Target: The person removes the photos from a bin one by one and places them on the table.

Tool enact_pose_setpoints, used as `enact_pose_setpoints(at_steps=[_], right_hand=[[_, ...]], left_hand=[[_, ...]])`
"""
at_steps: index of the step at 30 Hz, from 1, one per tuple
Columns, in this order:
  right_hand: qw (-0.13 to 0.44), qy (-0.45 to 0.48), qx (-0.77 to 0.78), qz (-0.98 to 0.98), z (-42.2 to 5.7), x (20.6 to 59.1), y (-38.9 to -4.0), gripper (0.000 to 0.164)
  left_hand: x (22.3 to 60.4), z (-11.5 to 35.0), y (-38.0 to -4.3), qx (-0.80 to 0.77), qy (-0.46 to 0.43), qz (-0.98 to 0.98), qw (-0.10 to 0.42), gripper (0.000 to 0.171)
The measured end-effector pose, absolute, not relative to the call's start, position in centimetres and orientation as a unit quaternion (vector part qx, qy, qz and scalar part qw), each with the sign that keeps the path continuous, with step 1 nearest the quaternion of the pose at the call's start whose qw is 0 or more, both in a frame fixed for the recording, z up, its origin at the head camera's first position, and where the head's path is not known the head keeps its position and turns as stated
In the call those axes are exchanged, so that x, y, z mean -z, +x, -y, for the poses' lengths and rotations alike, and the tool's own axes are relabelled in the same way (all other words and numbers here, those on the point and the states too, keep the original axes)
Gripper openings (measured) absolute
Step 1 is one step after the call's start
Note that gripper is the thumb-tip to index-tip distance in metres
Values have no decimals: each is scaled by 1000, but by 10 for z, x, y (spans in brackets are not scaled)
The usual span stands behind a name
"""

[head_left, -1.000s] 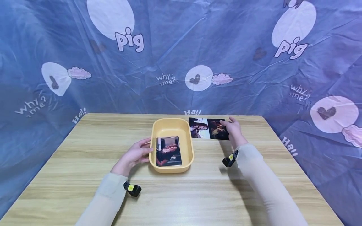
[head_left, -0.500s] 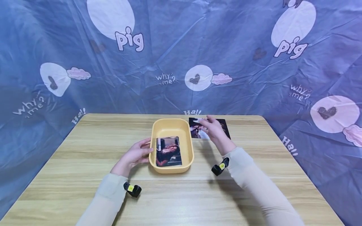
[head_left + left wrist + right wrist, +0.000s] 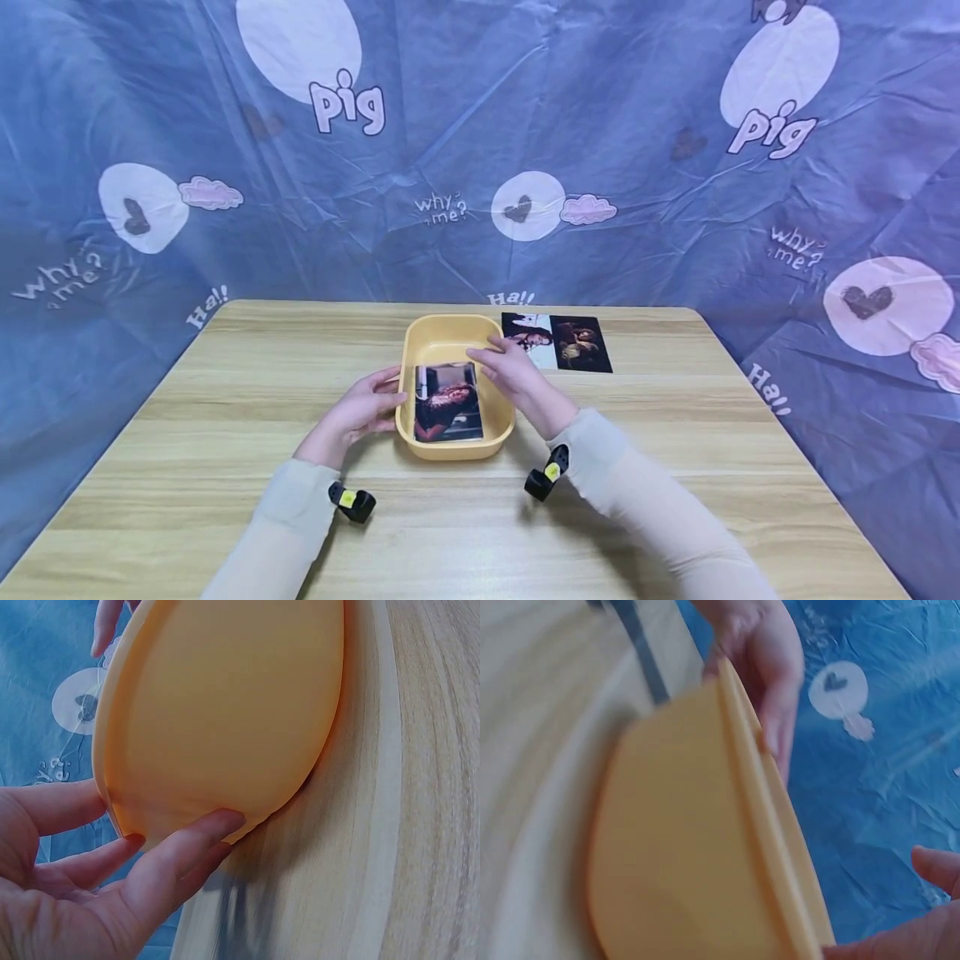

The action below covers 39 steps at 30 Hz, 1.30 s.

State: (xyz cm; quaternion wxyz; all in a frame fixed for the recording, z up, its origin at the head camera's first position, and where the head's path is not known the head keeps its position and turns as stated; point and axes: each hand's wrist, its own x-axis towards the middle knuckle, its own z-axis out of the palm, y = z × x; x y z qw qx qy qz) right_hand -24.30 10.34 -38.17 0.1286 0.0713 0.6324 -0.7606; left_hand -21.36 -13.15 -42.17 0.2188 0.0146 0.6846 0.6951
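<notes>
A yellow plastic basin (image 3: 454, 452) stands on the table, with photo cards (image 3: 448, 406) lying in its near part; how many is hidden. My left hand (image 3: 363, 408) holds the basin's left side, thumb over the rim and fingers against the outer wall, as the left wrist view also shows on the basin (image 3: 232, 705). Over the basin's right rim hovers my right hand (image 3: 519, 379), fingers loosely extended and nothing held. In the right wrist view the thumb and finger of that hand (image 3: 915, 922) appear beside the rim; whether they touch it I cannot tell.
Two more photo cards lie side by side on the table behind and right of the basin: a lighter one (image 3: 542, 346) and a dark one (image 3: 582, 344). The wooden table (image 3: 465, 533) ends at a blue printed cloth (image 3: 420, 150) at the back.
My right hand has moved left from the dark photo card, across the lighter one, to the basin's right rim. Both table cards stay in place. My left hand still holds the basin.
</notes>
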Motion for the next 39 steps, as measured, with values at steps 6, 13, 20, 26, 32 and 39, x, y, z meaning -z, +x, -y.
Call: enact_pose_setpoints(at_steps=[6,13,20,26,32,39], right_hand=[[165,89,715,-674,-91,391,-235,74],[155,86,696,-696,-85,416,-237,76],[141,87,651,-741,-92,544,-318,87],[135,103,664,-728,-93,591,-352,53],[152,111,682,-707,-106,670,-409,65],[136,130,667,-721,-81,495,-290,58]], left_hand=[[421,132,-215,-698,18,-682,218,64],[420,132,-216,-696,16,-683,219,64],[420,132,-218,-692,16,-687,220,64],[419,132,-217,-687,18,-693,218,63],[418,133,-218,-685,17,-695,217,63],[417,133,-218,-688,18,-692,220,63]])
